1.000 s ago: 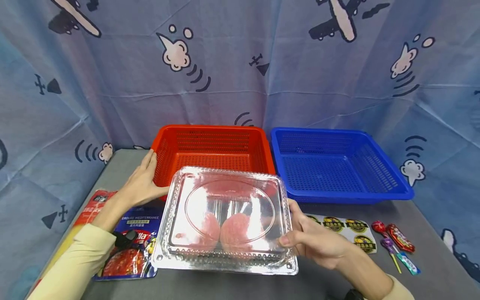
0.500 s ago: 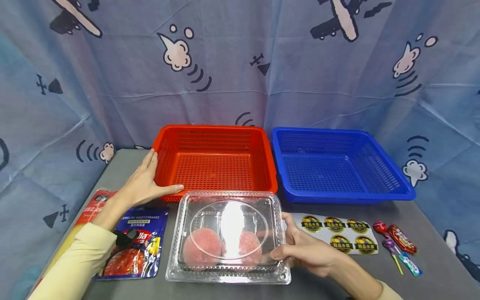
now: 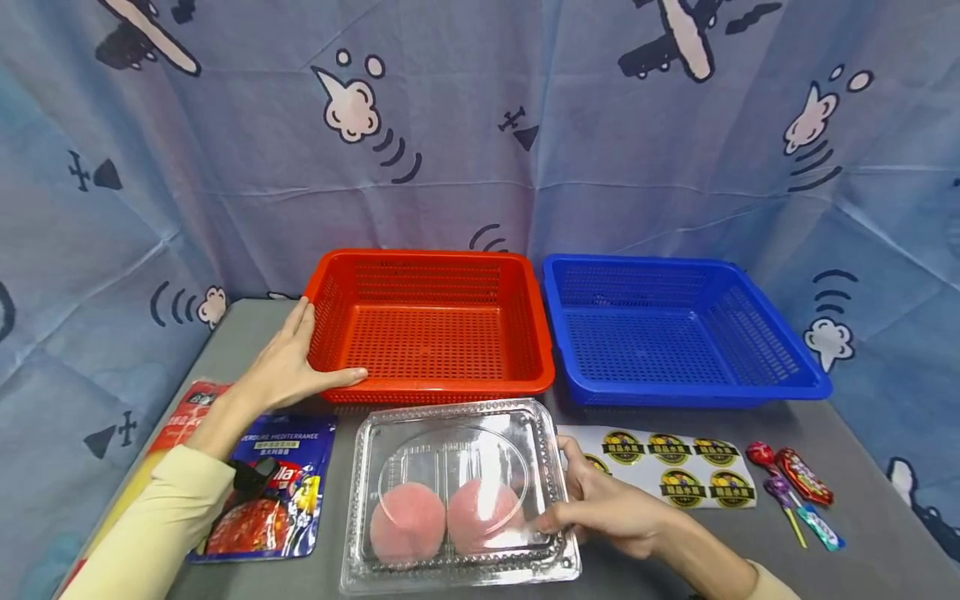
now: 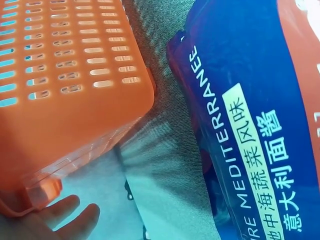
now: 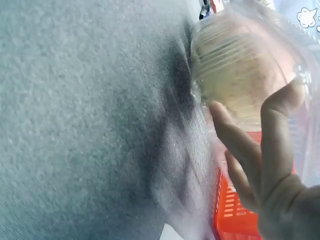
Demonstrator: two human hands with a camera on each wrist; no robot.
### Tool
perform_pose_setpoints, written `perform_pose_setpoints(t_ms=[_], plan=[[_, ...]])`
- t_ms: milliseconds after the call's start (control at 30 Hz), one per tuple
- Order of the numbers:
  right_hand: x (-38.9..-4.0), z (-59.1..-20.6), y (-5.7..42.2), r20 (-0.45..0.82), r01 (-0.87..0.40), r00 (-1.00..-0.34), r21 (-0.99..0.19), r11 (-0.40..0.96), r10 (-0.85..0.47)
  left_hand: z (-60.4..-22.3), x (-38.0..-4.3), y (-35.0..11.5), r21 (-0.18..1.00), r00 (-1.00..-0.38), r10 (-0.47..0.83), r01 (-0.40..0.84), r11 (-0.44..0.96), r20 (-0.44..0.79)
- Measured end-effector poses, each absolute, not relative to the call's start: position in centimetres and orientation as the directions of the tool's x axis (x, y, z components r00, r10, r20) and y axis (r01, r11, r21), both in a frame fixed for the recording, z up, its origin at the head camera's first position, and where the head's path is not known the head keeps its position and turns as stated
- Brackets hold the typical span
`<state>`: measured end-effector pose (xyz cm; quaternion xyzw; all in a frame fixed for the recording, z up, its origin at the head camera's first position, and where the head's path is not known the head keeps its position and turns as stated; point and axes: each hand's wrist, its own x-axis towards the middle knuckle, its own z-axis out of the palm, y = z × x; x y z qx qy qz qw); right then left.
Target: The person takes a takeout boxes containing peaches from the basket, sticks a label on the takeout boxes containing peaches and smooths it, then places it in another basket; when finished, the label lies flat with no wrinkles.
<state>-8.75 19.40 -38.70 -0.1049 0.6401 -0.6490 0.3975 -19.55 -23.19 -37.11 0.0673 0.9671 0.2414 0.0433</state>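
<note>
While the patterned curtain (image 3: 450, 92) fills the top of my frame, here's the blue basket (image 3: 697, 393) right of centre and the red basket (image 3: 427, 386) at centre. Just below the red one, low in the middle, sits the clear box (image 3: 457, 446), lid on! Lower left, the blue pouch (image 3: 281, 508); lower right, the sticker sheet (image 3: 652, 442). My left hand (image 3: 281, 367), fingers straight and thumb spread wide, touches the red basket's left corner. My right hand (image 3: 611, 508) pinches the box's right edge, thumb on top. Inside, two pink fruits (image 3: 407, 523), side by side! Far right, small sweets (image 3: 802, 477).
</note>
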Motion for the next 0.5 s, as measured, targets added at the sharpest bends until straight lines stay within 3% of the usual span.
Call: perform_pose_setpoints(t_ms=[200, 500], plan=[[-9.3, -39.4, 18.8, -0.455, 0.459, -0.681, -0.876, 0.15, -0.574, -37.2, -19.5, -23.2, 0.459, -0.988, 0.146, 0.107, 0.882, -0.051], [-10.1, -39.6, 18.6, -0.474, 0.463, -0.679, -0.869, 0.174, -0.561, -37.5, -19.3, -23.2, 0.423, -0.992, 0.127, 0.124, 0.898, 0.022]])
